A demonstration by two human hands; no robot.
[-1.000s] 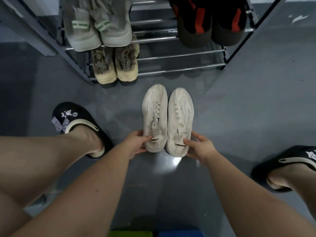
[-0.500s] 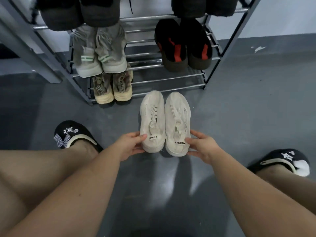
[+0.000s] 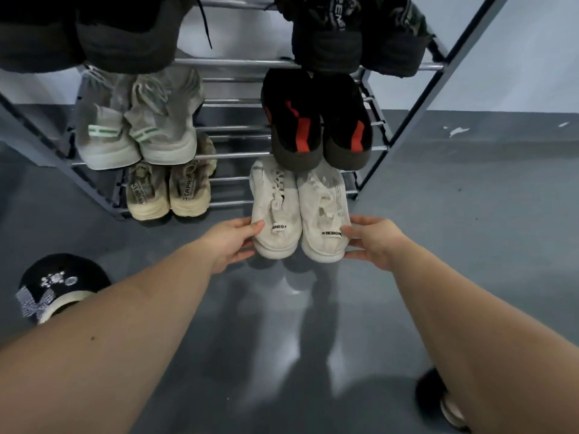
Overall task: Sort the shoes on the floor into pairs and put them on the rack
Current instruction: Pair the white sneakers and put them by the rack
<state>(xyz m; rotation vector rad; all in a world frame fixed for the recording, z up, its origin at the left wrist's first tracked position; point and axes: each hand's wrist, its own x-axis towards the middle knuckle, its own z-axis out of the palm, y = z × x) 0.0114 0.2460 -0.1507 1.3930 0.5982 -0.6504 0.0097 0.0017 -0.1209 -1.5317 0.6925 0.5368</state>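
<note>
Two white sneakers lie side by side, toes pointing into the bottom shelf of the metal shoe rack (image 3: 232, 61). My left hand (image 3: 233, 241) grips the heel of the left white sneaker (image 3: 273, 211). My right hand (image 3: 372, 239) grips the heel of the right white sneaker (image 3: 324, 214). Their heels stick out over the grey floor and their toes are under the shelf above. A beige pair (image 3: 167, 194) sits on the same bottom shelf to the left.
Above, a grey-green pair (image 3: 134, 130) and a black pair with red stripes (image 3: 316, 123) fill the middle shelf; dark shoes (image 3: 329, 36) sit on the top one. My black slipper with a bow (image 3: 54, 286) is at lower left, the other slipper (image 3: 438, 399) at lower right.
Both hands have pushed the white pair forward from the open floor into the rack's bottom shelf, right of the beige pair. The camera has leaned closer to the rack.
</note>
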